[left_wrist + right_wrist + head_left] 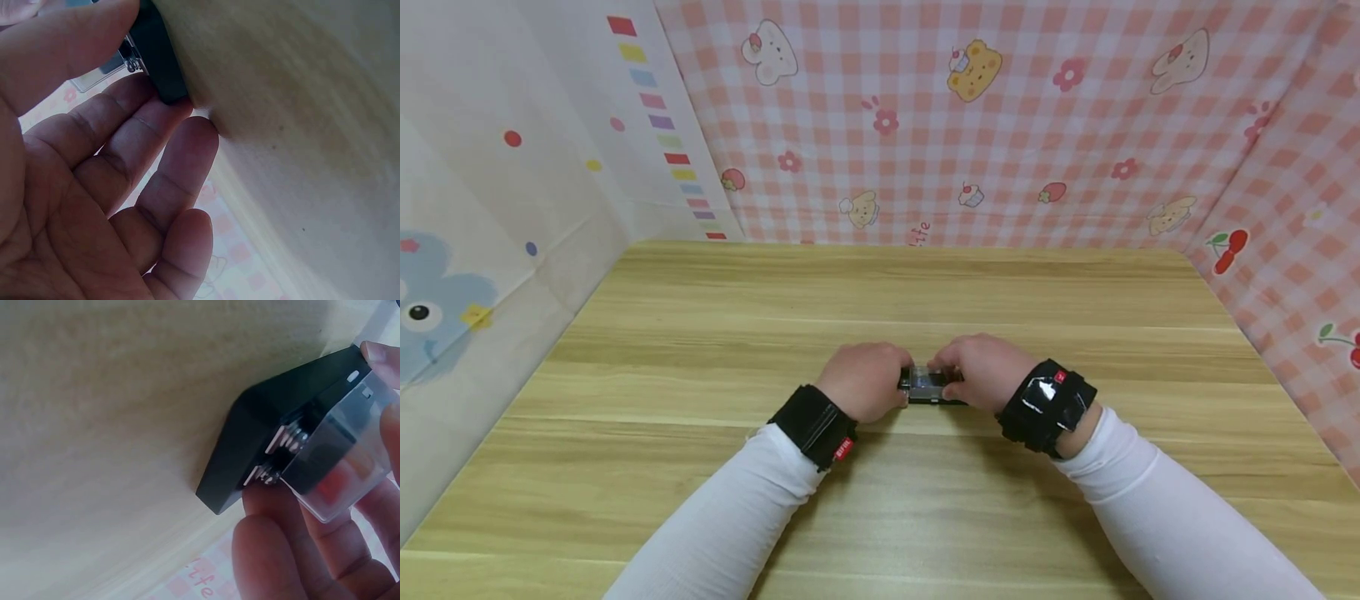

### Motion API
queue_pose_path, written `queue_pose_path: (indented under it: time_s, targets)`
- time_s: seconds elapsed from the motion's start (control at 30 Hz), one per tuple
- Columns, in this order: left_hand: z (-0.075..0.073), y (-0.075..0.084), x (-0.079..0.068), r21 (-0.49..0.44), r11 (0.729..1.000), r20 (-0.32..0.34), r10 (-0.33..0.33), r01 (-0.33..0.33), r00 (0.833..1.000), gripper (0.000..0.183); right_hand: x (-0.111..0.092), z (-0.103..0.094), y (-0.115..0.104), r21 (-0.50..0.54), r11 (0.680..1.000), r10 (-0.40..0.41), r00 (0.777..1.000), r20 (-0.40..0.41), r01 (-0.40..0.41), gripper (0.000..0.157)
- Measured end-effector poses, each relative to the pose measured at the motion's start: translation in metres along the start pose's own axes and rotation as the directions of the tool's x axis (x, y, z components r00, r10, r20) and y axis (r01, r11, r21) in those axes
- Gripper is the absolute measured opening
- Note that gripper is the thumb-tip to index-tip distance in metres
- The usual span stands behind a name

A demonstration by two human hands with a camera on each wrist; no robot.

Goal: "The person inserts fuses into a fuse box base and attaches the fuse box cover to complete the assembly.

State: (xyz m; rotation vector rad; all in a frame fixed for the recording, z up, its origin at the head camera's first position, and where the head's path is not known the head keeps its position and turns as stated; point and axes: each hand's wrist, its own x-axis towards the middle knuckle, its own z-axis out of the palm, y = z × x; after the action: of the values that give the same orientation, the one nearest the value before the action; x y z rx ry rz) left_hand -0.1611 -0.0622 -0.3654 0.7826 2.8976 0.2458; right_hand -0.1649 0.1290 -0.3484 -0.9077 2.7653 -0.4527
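A small black block with metal screw terminals lies on the wooden table between both hands. Its clear plastic cover sits over the middle of the black base, leaving the screws at the end exposed. My left hand pinches the block's left end, thumb on the near side and fingertips on the far side. The other left fingers are bent, close to the tabletop. From the right, my right hand holds the clear cover between thumb and fingers. Its fingertips reach beside the exposed screws.
The wood-grain table spreads around both forearms. A pink checked cloth hangs along the back edge, with a white patterned cloth at the left. Black straps wrap both wrists over white sleeves.
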Motion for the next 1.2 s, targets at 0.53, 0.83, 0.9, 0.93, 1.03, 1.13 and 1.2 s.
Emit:
queue_pose_path:
  time_s: [0.53,0.83,0.9,0.93,1.03,1.13,1.2]
  targets:
    - [0.005,-0.001,-0.001,-0.005,1.000,-0.009,0.007,-0.007,1.000,0.021,-0.002,0.009,0.007,0.027,1.000,-0.014,1.000,-0.023,0.015,0.027]
    - [0.009,-0.004,-0.003,-0.026,1.000,0.003,-0.002,0.002,1.000,0.022,-0.001,0.004,0.013,0.030,0.994,-0.100,0.989,-0.110,0.103,0.028]
    - [0.009,-0.006,-0.003,-0.034,0.999,0.012,-0.002,0.002,1.000,0.023,0.001,0.003,0.014,0.028,0.996,-0.075,0.984,-0.161,0.081,0.028]
    - [0.009,-0.007,-0.004,-0.038,0.999,0.018,0.000,0.001,1.000,0.024,0.003,0.003,0.015,0.027,0.997,-0.071,0.979,-0.189,0.078,0.029]
    - [0.007,-0.011,-0.005,-0.057,0.998,0.032,-0.006,0.008,0.999,0.033,0.008,0.001,0.016,0.033,0.995,-0.078,0.959,-0.274,0.090,0.026]
    - [0.001,-0.014,-0.007,-0.093,0.995,0.029,-0.024,0.027,0.999,0.047,0.013,-0.001,0.018,0.040,0.993,-0.093,0.932,-0.351,0.114,0.024]
    - [-0.005,-0.017,-0.008,-0.111,0.993,0.003,-0.048,0.048,0.999,0.055,0.016,-0.002,0.020,0.049,0.992,-0.088,0.915,-0.393,0.116,0.021]
